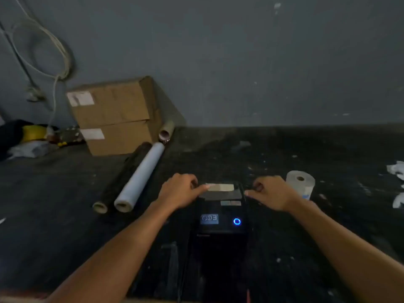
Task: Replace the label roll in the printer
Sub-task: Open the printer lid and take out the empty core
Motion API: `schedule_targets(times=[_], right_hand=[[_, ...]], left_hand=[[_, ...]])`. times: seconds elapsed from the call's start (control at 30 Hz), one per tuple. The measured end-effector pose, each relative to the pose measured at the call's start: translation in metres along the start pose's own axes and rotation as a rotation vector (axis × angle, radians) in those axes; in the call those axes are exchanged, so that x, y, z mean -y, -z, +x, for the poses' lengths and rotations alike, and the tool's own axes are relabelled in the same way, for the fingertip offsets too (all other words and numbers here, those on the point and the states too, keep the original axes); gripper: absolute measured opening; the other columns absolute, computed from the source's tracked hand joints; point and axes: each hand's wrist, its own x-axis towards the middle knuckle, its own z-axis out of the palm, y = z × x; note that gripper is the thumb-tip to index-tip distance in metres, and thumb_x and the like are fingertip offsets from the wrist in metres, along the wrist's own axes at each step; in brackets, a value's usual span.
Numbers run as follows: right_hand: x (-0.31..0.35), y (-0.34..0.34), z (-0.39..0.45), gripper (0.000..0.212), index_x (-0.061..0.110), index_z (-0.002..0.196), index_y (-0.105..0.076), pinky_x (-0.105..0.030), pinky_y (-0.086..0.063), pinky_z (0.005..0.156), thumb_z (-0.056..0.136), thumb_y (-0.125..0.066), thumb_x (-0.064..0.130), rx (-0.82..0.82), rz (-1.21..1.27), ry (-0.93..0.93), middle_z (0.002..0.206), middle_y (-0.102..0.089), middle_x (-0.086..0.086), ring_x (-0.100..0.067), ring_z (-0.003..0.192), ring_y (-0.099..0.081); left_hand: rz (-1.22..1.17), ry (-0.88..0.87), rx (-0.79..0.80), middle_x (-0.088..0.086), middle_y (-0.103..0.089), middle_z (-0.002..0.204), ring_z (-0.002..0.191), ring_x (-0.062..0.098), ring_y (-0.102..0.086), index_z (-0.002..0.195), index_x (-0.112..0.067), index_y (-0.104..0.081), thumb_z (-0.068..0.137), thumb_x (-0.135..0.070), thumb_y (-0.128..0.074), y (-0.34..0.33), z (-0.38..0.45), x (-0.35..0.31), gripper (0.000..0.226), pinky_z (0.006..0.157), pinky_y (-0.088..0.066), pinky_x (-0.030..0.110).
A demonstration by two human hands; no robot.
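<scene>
A black label printer (219,224) stands on the dark table in front of me, with a lit blue ring button (237,221) and a small grey badge on its top. A pale label strip (220,187) shows at its far end. My left hand (179,191) rests on the printer's far left side, thumb touching the strip's edge. On the far right side lies my right hand (271,193), fingers curled against the casing. A white label roll (301,182) stands upright on the table just right of my right hand.
Two long rolls, one white (140,178) and one dark (122,178), lie left of the printer. Stacked cardboard boxes (113,114) and a cardboard tube (166,130) sit by the grey wall. Clutter lies far left, crumpled paper (396,169) far right, cables hang upper left.
</scene>
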Motion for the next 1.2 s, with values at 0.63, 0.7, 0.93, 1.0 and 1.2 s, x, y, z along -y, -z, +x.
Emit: schedule_targets(times=[0.63, 0.7, 0.93, 1.0, 1.2], right_hand=[[-0.011, -0.106, -0.044, 0.104, 0.028, 0.143, -0.022, -0.031, -0.029, 0.104, 0.058, -0.071, 0.064, 0.157, 0.301, -0.134, 0.147, -0.039, 0.0, -0.016, 0.131, -0.038], [-0.011, -0.107, -0.039, 0.101, 0.027, 0.143, -0.021, -0.032, -0.029, 0.105, 0.062, -0.074, 0.056, 0.175, 0.332, -0.116, 0.146, -0.041, 0.0, -0.017, 0.132, -0.039], [-0.02, -0.118, -0.037, 0.104, 0.03, 0.144, -0.013, -0.027, -0.031, 0.102, 0.065, -0.077, 0.049, 0.201, 0.434, -0.139, 0.143, -0.046, 0.003, -0.014, 0.129, -0.043], [-0.022, -0.119, -0.035, 0.104, 0.033, 0.144, -0.009, -0.026, -0.031, 0.1, 0.066, -0.076, 0.049, 0.218, 0.44, -0.139, 0.142, -0.047, 0.004, -0.013, 0.127, -0.044], [-0.023, -0.12, -0.035, 0.104, 0.037, 0.143, -0.006, -0.029, -0.033, 0.103, 0.065, -0.074, 0.053, 0.222, 0.413, -0.115, 0.143, -0.045, 0.003, -0.013, 0.127, -0.045]], left_hand=[[-0.623, 0.119, 0.271, -0.01, -0.052, 0.136, 0.112, 0.003, -0.051, 0.141, -0.036, -0.025, 0.05, -0.084, -0.062, -0.107, -0.052, 0.038, 0.109, 0.091, -0.04, 0.02], [-0.631, 0.129, 0.279, -0.012, -0.053, 0.134, 0.11, 0.001, -0.05, 0.14, -0.038, -0.026, 0.049, -0.085, -0.063, -0.109, -0.052, 0.038, 0.109, 0.09, -0.039, 0.02], [-0.589, 0.089, 0.301, -0.012, -0.055, 0.133, 0.113, 0.0, -0.052, 0.143, -0.033, -0.024, 0.05, -0.076, -0.071, -0.11, -0.058, 0.041, 0.113, 0.096, -0.041, 0.021], [-0.59, 0.089, 0.298, -0.014, -0.055, 0.132, 0.113, -0.001, -0.052, 0.143, -0.033, -0.024, 0.053, -0.072, -0.073, -0.11, -0.058, 0.041, 0.11, 0.094, -0.041, 0.017], [-0.594, 0.114, 0.276, -0.017, -0.058, 0.127, 0.112, -0.001, -0.055, 0.141, -0.037, -0.026, 0.053, -0.073, -0.073, -0.114, -0.06, 0.041, 0.106, 0.091, -0.041, 0.015]])
